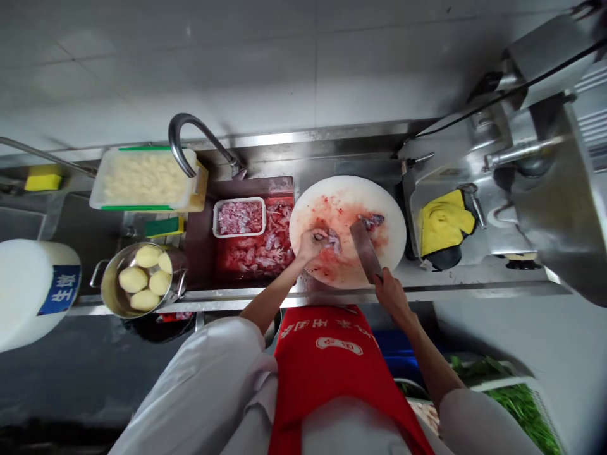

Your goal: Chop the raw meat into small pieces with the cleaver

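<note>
While the left hand [310,245] rests over the left part of the cutting board, its fingers are curled inward with little gap between them, closed on the left end of a greyish piece of flesh [334,241]. That piece lies on the board, its long axis running from the fingertips rightward and slanting slightly toward the person. The fingers of the right hand [391,294] are wrapped around the handle of a cleaver [364,249] near the board's front edge. The cleaver's long axis slants, its handle toward the person and its far end pointing away and to the left. Just beside that far end lies a darker piece [371,221], stretched roughly sideways; whether blade and piece touch, I cannot tell.

Around them spreads the round white cutting board [396,234], smeared red over much of its middle. Left of it, a sink [196,253] holds reddish water and more pieces, with a white tray [239,236] of small cut bits in it and a curved faucet [190,118] behind. Farther left, peeled potatoes [133,279] sit in a metal pot [110,284]. To the board's right, well apart from the hands, lies a yellow cloth [446,218]. A red apron [339,385] covers the person's front.
</note>
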The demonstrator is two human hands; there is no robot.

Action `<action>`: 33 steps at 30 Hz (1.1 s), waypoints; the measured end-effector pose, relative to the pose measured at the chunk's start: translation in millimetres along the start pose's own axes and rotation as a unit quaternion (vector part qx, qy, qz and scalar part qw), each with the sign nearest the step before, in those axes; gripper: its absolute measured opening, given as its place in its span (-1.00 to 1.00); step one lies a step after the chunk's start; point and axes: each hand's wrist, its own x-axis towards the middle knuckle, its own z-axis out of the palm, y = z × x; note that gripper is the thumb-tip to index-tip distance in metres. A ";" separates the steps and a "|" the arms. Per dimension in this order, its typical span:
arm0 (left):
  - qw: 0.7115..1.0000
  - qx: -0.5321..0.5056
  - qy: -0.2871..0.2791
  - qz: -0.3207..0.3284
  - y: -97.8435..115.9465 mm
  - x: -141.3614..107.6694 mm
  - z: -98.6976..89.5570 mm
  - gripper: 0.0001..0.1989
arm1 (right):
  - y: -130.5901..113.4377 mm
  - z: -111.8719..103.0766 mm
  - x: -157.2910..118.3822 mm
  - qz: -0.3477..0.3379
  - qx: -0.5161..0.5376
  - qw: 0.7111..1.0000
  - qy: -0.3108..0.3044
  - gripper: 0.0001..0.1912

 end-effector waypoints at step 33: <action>0.958 0.257 0.103 0.073 -18.1 -65.5 26.8 -0.78 | -66.2 -30.6 47.4 -0.139 -0.120 0.983 -0.019 -0.55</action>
